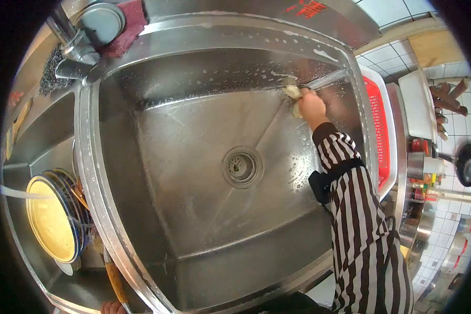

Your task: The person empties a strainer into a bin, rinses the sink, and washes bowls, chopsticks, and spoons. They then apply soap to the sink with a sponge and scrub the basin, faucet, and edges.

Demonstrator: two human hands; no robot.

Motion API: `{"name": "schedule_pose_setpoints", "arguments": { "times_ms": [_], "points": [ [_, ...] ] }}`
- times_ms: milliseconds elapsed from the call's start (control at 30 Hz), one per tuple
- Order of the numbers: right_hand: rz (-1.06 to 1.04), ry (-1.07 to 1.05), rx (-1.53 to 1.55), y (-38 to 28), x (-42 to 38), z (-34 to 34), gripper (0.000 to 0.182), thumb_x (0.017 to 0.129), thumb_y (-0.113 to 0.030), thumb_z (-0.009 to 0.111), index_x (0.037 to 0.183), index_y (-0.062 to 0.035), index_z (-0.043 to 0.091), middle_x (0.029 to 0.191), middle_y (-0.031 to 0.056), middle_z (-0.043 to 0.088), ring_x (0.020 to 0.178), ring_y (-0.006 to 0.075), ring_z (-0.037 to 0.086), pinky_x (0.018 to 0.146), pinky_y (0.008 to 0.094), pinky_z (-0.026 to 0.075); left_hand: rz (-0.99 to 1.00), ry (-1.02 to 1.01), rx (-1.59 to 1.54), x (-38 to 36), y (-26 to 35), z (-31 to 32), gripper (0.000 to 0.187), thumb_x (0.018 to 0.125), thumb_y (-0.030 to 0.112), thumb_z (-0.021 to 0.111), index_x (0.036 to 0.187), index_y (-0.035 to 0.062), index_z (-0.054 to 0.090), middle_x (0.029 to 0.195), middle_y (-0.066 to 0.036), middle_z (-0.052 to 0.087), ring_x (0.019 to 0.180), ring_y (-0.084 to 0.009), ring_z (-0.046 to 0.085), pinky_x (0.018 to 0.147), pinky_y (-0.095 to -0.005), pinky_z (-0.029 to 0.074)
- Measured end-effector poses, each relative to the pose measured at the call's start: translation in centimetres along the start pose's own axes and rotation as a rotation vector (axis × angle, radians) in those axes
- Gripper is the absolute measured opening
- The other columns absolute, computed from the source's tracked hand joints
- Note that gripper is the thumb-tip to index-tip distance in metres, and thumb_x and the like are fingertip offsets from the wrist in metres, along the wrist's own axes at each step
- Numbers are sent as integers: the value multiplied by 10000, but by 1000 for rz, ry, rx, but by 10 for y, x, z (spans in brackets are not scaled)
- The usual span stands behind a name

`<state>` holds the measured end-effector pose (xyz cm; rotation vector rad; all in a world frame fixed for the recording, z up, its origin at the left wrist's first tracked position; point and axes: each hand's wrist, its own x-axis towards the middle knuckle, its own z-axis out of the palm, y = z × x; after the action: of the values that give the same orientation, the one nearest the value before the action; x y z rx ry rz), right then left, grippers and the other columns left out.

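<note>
My right hand [312, 108] is closed on a pale, crumpled cloth or sponge [292, 92], pressed to the far right corner of the large steel sink [193, 125]. Water drops and some suds cling to the wall around it. A round drain [243, 166] with bits in its strainer sits mid-floor. At the bottom left edge, only the fingers of my left hand [112, 307] show, curled at the front rim of the smaller left sink [15, 172]. Close to them lies a wooden-handled utensil [115, 280].
In the left sink, yellow plates [49, 220] stand stacked on edge under running water [23, 193]. A faucet [78, 52], steel scrubber [52, 70] and red cloth [131, 26] occupy the back left corner. Along the right side stands a red basket [378, 125] in a white tub.
</note>
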<state>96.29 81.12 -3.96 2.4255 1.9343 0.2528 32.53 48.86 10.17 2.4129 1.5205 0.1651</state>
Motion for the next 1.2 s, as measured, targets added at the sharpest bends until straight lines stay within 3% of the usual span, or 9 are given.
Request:
{"name": "schedule_pose_setpoints", "arguments": {
  "times_ms": [233,300,433,633,767,800,867,1000,1200],
  "points": [
    [-508,-111,435,-96,-87,-19,217,766,-126,490,974,-70,521,879,140,535,825,314,544,707,414,462,-27,5,23,12,10,-6,374,878,323,351,1013,10,508,957,-181,551,836,-327,530,732,-454,411],
    [-943,-276,385,-100,-87,-24,293,731,-74,537,1022,-78,502,892,107,519,871,283,542,630,368,476,-5,38,16,12,9,-4,372,877,318,354,999,5,512,956,-182,551,849,-331,532,736,-457,414],
    [-529,26,9,-35,-19,0,142,785,-102,449,918,-72,490,835,103,542,757,266,591,578,368,489,-30,-30,2,10,9,-6,396,888,330,334,1022,1,509,986,-181,549,892,-321,526,776,-462,402],
    [-529,-450,-214,25,-84,-22,120,812,-80,428,923,-45,461,827,151,548,755,318,595,612,426,481,-49,-139,-45,21,16,-16,384,837,341,372,925,-16,481,924,-186,485,842,-354,464,750,-474,340],
    [-359,-1100,26,18,-173,-88,478,654,-116,609,1087,-13,436,992,219,554,915,331,558,768,402,457,-89,-128,-54,23,18,-18,321,790,287,418,925,1,474,920,-168,485,860,-341,457,778,-479,332],
    [-627,-1096,53,26,-206,-65,389,692,-109,578,1047,-1,460,952,213,563,875,327,572,747,400,463,-64,-114,-53,24,18,-19,309,772,267,426,922,0,473,915,-168,484,855,-341,456,777,-479,331],
    [-675,-1146,-145,2,-241,-61,277,741,-124,536,990,-12,489,891,201,573,804,332,584,695,416,470,-35,-86,-70,26,19,-20,285,722,215,447,906,-1,475,906,-167,484,842,-339,456,786,-478,331],
    [-979,-1166,269,-85,-238,-79,162,781,-126,485,894,-13,506,886,190,562,741,354,577,619,450,459,-110,-104,-93,21,18,-16,322,703,259,484,892,2,517,925,-132,520,888,-319,481,848,-479,325],
    [-1141,-736,580,-257,-255,-71,169,750,-91,496,905,-33,528,901,165,532,749,334,583,627,441,471,-136,-70,-74,23,19,-17,309,675,243,525,901,33,535,941,-118,529,901,-297,492,864,-460,326]
  ]
}}
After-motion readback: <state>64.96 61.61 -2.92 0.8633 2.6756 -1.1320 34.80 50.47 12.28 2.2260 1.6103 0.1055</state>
